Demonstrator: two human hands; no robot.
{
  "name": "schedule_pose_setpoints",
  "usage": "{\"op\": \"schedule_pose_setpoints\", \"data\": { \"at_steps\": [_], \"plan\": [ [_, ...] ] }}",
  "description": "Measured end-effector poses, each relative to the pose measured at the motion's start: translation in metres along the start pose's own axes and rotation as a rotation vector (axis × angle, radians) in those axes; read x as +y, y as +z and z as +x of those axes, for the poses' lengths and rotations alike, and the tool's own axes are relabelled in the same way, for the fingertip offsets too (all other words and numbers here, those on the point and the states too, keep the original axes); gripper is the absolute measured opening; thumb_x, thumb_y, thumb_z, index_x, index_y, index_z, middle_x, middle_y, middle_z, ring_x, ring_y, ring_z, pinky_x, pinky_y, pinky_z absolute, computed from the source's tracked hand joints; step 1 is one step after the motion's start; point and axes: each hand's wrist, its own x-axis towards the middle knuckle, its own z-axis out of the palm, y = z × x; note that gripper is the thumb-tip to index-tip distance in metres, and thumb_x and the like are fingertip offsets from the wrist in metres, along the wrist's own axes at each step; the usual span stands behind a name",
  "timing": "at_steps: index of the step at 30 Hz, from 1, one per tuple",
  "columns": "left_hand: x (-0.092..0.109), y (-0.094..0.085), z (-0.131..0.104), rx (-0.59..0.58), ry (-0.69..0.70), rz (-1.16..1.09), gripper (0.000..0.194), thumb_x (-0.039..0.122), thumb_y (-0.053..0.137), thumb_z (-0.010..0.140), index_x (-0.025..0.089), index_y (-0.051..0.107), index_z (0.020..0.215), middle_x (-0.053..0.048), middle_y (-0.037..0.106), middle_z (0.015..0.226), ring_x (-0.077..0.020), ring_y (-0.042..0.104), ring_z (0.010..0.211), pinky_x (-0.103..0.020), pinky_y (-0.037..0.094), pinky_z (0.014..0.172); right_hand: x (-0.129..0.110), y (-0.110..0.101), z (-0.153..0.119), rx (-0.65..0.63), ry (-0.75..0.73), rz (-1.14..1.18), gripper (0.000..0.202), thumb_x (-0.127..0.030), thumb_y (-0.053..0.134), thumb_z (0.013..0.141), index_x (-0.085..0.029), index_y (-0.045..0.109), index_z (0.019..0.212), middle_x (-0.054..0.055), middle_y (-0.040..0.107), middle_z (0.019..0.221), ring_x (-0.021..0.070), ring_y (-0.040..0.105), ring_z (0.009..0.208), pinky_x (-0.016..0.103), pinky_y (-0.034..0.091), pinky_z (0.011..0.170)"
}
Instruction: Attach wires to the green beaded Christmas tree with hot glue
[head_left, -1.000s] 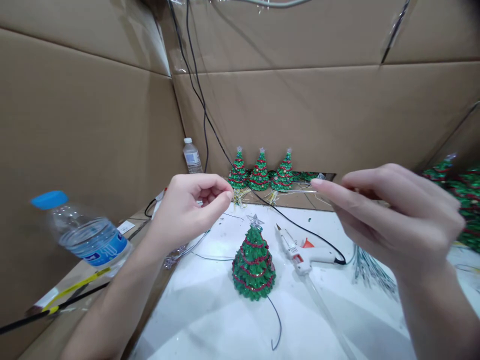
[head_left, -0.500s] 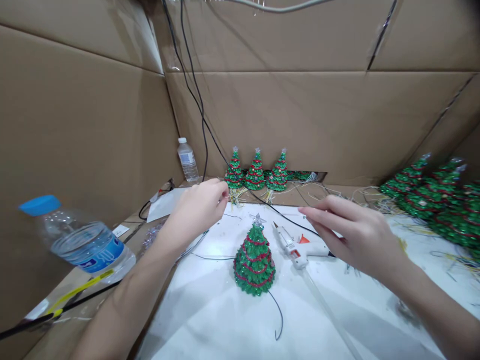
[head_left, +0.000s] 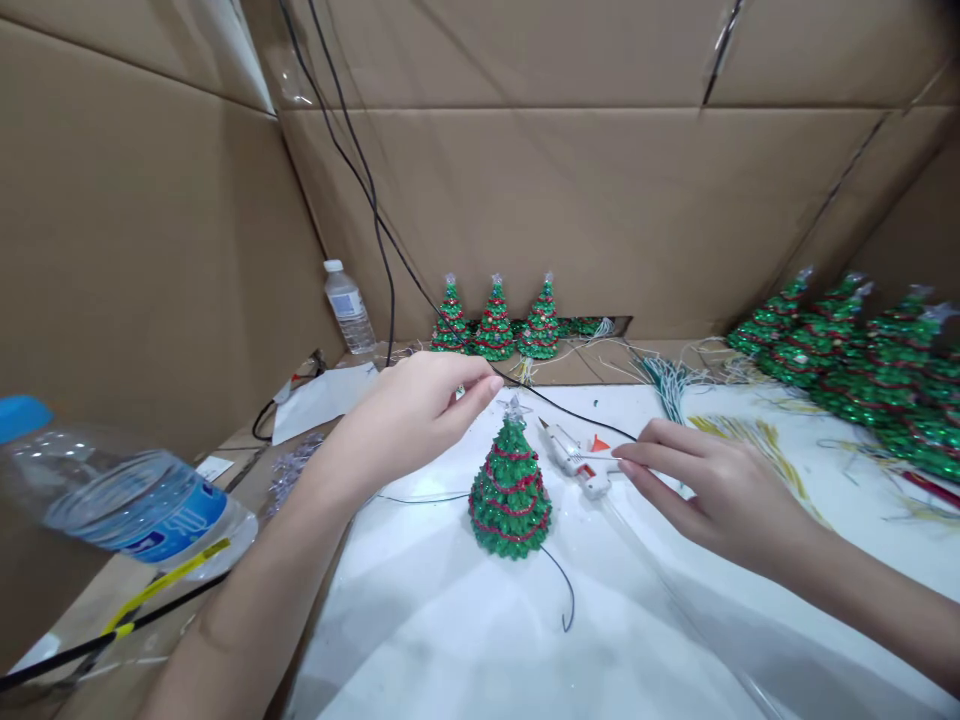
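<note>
A small green Christmas tree (head_left: pixel 510 495) with red garland stands upright on the white tabletop, a dark wire trailing from its base. A clear star (head_left: pixel 514 407) tops it. Just left of and above that star, my left hand (head_left: pixel 420 415) is closed, thumb and forefinger together; whatever they pinch is too small to make out. My right hand (head_left: pixel 709 485) pinches a thin pale strand (head_left: pixel 598 457) that points left, over the glue gun. Lying on the table right of the tree is the white glue gun (head_left: pixel 574 460) with an orange trigger and a clear glue stick.
Three finished-looking trees (head_left: pixel 495 320) line the back cardboard wall, and several more (head_left: pixel 862 360) crowd the right side. Bundles of yellow strands (head_left: pixel 757 450) and green-white strands (head_left: pixel 667 385) lie nearby. A large water bottle (head_left: pixel 150 500) leans at left; a smaller bottle (head_left: pixel 349 308) stands behind. Black cables (head_left: pixel 375 200) hang down.
My left hand has come right, close to the star. The right hand is slightly lower, and a pale strand now shows at its fingertips. The whole view has shifted a little.
</note>
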Motion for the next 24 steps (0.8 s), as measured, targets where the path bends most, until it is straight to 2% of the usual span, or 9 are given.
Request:
{"op": "schedule_pose_setpoints", "data": {
  "at_steps": [4, 8, 14, 24],
  "plan": [
    [0.005, 0.004, 0.000, 0.074, 0.054, -0.029, 0.029, 0.041, 0.047, 0.091, 0.022, 0.066, 0.081, 0.003, 0.064, 0.072, -0.0117, 0.053, 0.064, -0.024, 0.033, 0.057, -0.018, 0.006, 0.014, 0.062, 0.027, 0.015, 0.023, -0.025, 0.049, 0.092, -0.019, 0.070, 0.086, 0.001, 0.064, 0.073, 0.0103, 0.058, 0.061, 0.023, 0.038, 0.054],
    [0.007, 0.009, 0.002, 0.114, 0.068, -0.021, 0.027, 0.040, 0.053, 0.087, 0.021, 0.066, 0.073, 0.003, 0.063, 0.066, -0.0113, 0.051, 0.059, -0.024, 0.032, 0.055, -0.027, 0.011, 0.020, 0.104, 0.023, -0.016, 0.023, -0.026, 0.051, 0.092, -0.019, 0.071, 0.082, 0.001, 0.063, 0.069, 0.0101, 0.057, 0.060, 0.023, 0.037, 0.054],
    [0.006, 0.012, 0.004, 0.152, 0.096, 0.014, 0.034, 0.037, 0.054, 0.087, 0.019, 0.054, 0.058, 0.005, 0.049, 0.050, -0.0092, 0.041, 0.048, -0.024, 0.029, 0.049, -0.030, 0.017, 0.024, 0.152, 0.002, -0.020, 0.024, -0.025, 0.051, 0.092, -0.018, 0.069, 0.080, 0.001, 0.064, 0.069, 0.0101, 0.059, 0.061, 0.023, 0.037, 0.054],
    [0.007, 0.014, 0.005, 0.168, 0.111, 0.044, 0.038, 0.034, 0.053, 0.087, 0.018, 0.045, 0.054, 0.006, 0.037, 0.047, -0.0083, 0.034, 0.045, -0.023, 0.026, 0.046, -0.028, 0.021, 0.026, 0.140, 0.001, -0.016, 0.026, -0.027, 0.049, 0.093, -0.018, 0.069, 0.079, 0.000, 0.062, 0.066, 0.0093, 0.055, 0.057, 0.024, 0.033, 0.051]
  ]
}}
